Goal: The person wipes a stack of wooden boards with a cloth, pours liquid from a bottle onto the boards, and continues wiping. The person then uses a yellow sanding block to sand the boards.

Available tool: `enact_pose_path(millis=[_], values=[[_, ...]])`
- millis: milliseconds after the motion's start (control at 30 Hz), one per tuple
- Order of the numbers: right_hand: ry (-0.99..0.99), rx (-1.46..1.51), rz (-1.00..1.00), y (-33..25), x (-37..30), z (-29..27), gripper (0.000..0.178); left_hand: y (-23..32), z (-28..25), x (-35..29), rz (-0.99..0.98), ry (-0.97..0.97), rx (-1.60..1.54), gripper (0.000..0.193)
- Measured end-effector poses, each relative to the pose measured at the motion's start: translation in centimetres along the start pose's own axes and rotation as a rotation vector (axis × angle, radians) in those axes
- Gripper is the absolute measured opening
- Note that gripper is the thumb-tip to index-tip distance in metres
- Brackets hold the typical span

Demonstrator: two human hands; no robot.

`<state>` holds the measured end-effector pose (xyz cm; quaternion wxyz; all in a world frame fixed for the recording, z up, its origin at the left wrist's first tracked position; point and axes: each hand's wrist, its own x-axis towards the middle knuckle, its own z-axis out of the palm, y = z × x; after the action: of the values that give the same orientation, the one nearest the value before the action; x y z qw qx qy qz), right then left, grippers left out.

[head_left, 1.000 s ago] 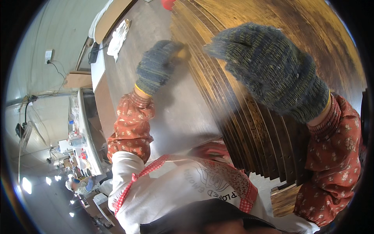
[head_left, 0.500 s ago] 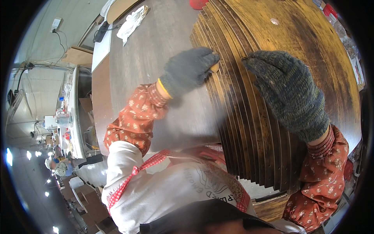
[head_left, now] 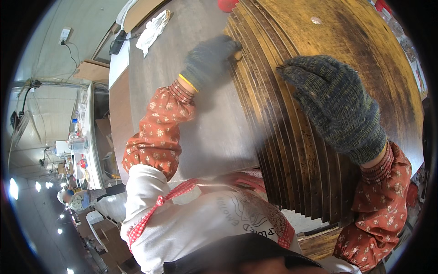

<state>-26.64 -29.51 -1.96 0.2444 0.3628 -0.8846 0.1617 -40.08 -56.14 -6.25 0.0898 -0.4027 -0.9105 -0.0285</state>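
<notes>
Wood boards [head_left: 315, 182] with dark brown and yellow staining lie overlapping in a fanned, stepped stack, their edges running from far to near. My right hand [head_left: 335, 107], in a dark knitted glove, rests on the top board with its fingers extended close together, the tips near that board's left edge. My left hand [head_left: 207, 59], gloved alike and blurred by motion, is at the stack's far left edges. Its fingers are closed around a small tan piece [head_left: 237, 55], mostly hidden, at the board edges; its kind does not show.
The stack lies on a grey-brown table [head_left: 159, 73]. A crumpled white cloth [head_left: 154, 31] is on its far left part, and a red object [head_left: 226, 5] sits at the far edge. A white pebble-like disc [head_left: 315, 20] lies on the top board. Another person [head_left: 75, 199] is far off at left.
My left hand has moved away from me and slightly left along the board edges with the small tan piece. My right hand has shifted only slightly on the top board.
</notes>
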Motion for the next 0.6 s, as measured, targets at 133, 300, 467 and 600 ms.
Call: enact_pose_path(millis=[133,300,467,600], values=[[-0.012,-0.029,0.004,-0.1,-0.2,0.0,0.035,0.0,0.3,-0.2,0.029,0.024,0.065,0.042],[0.017,0.043,-0.004,0.2,-0.2,0.4,0.036,3.0,0.3,-2.8,0.159,0.017,0.032,0.051],[0.021,0.013,-0.023,0.4,-0.1,0.6,0.035,6.2,-0.2,-6.4,0.385,0.024,0.18,0.04],[0.027,-0.003,-0.032,0.2,-0.3,0.5,0.035,4.9,-0.2,-4.5,0.312,0.085,0.172,0.037]])
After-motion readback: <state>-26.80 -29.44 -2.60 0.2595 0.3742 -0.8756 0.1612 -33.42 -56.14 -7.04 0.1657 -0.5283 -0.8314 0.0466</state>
